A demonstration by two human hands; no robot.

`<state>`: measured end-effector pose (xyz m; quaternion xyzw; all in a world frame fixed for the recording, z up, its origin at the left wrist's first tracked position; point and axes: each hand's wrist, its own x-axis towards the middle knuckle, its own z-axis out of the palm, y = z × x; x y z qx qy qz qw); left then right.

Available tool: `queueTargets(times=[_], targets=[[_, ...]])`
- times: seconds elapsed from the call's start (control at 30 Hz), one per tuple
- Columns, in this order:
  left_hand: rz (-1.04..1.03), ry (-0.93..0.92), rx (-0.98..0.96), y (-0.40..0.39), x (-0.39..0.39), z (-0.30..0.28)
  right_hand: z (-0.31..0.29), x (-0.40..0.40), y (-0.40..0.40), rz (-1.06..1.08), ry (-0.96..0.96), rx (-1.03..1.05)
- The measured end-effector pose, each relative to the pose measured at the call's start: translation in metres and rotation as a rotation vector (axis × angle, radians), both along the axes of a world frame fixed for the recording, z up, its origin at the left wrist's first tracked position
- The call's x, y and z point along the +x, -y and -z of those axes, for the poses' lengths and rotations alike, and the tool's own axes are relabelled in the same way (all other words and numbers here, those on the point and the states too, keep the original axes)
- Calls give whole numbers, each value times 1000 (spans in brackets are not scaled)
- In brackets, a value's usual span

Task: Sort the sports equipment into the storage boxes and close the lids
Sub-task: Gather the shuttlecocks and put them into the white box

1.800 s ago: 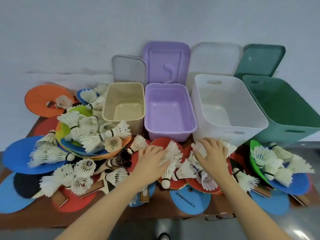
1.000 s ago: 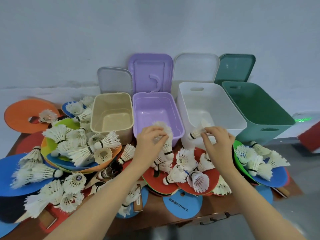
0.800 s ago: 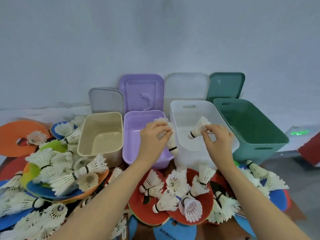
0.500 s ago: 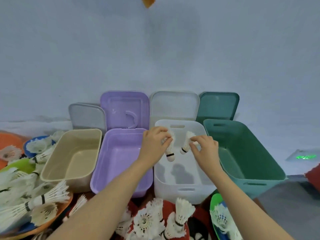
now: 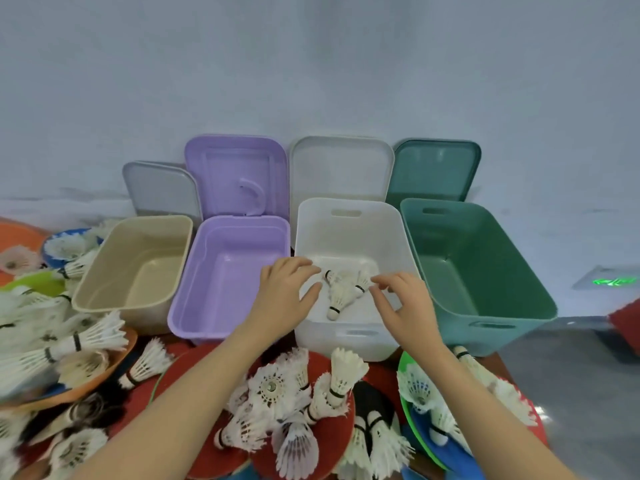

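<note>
- Both hands are held over the near half of the white box point(image 5: 349, 233), the left hand point(image 5: 282, 299) with fingers spread wide and nothing in it, the right hand point(image 5: 407, 306) with fingers loosely apart and likewise nothing held.
- A few shuttlecocks point(image 5: 341, 292) are seen lying on the white box's floor between the two hands; the open fingers are judged to fit a drop just made there.
- The beige box point(image 5: 104, 292), purple box point(image 5: 183, 306) and green box point(image 5: 485, 258) are left bare inside, in a row with the white one.
- Four lids point(image 5: 235, 174) are propped upright against the far wall, one behind each box, presumably so the openings are kept free for filling.
- Many more shuttlecocks are heaped on paddles point(image 5: 332, 441) and discs at the near edge, within easy reach.
- The exact count in the white box is hard to make out; perhaps three.
- The near pile and the far-left discs are cut off by the frame, and the table is mostly covered.
</note>
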<state>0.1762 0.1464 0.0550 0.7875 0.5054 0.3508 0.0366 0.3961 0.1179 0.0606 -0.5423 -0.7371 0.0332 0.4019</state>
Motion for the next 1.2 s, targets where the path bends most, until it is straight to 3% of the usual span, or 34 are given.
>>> queueTargets(times=[0.13,0.37,0.5,0.67,0.77,0.9,1.03,1.2], targets=[[30,4,4,37,-9,11,13,-12,37,-56,-2,-25],[16,20,-114,94,-22,45,61,-34,71,16,308,-381],[57,-35,-194,116,-20,61,60,-39,81,76,176,-402],[93,-320,-435,118,-1,71,49,-26,100,137,5,-308],[100,-373,-500,114,14,75,48,-18,109,151,-24,-261],[84,-390,-446,111,26,78,46,-16,112,152,-34,-243],[68,-257,-345,114,20,73,40,-14,115,125,-56,-205],[86,-89,-39,112,1,43,13,-14,107,104,-87,-44]])
